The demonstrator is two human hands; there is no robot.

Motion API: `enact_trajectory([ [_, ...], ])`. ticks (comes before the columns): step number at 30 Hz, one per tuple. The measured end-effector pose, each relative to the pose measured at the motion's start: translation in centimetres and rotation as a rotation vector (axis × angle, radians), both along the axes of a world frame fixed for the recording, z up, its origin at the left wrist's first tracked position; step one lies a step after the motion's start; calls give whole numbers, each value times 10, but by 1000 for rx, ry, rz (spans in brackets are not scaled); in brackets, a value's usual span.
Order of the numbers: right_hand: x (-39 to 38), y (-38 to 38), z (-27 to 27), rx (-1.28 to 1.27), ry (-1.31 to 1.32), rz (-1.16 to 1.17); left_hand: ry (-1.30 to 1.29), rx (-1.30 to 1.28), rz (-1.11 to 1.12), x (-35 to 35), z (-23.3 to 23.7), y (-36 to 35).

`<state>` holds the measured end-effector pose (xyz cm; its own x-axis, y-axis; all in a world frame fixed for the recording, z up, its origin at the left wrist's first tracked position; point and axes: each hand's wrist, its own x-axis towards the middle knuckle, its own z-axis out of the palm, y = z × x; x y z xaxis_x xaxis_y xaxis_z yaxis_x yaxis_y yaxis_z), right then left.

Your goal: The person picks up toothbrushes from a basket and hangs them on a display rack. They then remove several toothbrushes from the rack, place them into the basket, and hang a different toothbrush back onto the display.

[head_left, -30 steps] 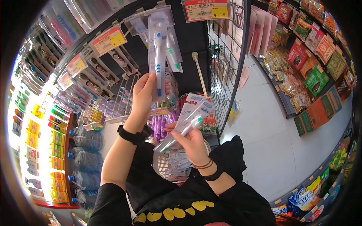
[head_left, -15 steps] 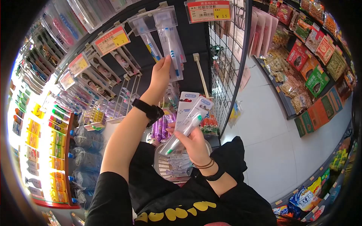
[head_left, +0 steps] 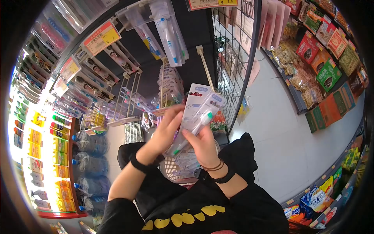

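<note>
My right hand point(head_left: 203, 146) grips a couple of packaged toothbrushes point(head_left: 198, 117), thumb across the front. The front one has a green-and-white brush in a clear pack; a white card with a red patch stands behind. At their left edge is my left hand point(head_left: 166, 132), fingers stretched out and slightly blurred, holding nothing visible. Right below, a white basket point(head_left: 168, 165) holds many more packaged toothbrushes point(head_left: 185, 165). Blue-and-white packaged toothbrushes point(head_left: 167, 37) hang from a hook above.
Ahead is a dark display rack with metal hooks point(head_left: 204, 68) and price tags point(head_left: 102, 38). A black wire grid point(head_left: 230, 78) borders it on the right. Large water bottles point(head_left: 91, 162) stand at left. Snack shelves point(head_left: 307, 82) line the far side of the aisle floor point(head_left: 278, 148).
My left hand has let go of the hanging blue-and-white toothbrush and come down beside the packs in my right hand. The view has shifted slightly, and the packs are tilted a little differently.
</note>
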<state>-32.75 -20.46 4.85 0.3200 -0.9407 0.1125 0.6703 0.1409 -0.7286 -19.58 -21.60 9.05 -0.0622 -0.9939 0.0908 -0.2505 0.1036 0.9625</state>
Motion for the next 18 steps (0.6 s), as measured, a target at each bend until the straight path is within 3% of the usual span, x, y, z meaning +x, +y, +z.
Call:
enact_trajectory([
  [2, 1, 3, 3, -6, 13, -17, 462, 332, 1, 0, -7, 20],
  [6, 2, 5, 9, -14, 13, 52, 430, 267, 22, 3, -6, 41],
  [9, 4, 6, 3, -8, 19, 92, 169, 324, 29, 3, 9, 48],
  [12, -2, 6, 5, -11, 57, 79, 273, 367, 49, 11, 3, 48],
  [14, -4, 6, 10, 70, 24, 46, 177, 385, 83, 25, -2, 49],
  [18, -7, -3, 12, 17, -73, -16, 277, 162, 173, 27, 5, 46],
])
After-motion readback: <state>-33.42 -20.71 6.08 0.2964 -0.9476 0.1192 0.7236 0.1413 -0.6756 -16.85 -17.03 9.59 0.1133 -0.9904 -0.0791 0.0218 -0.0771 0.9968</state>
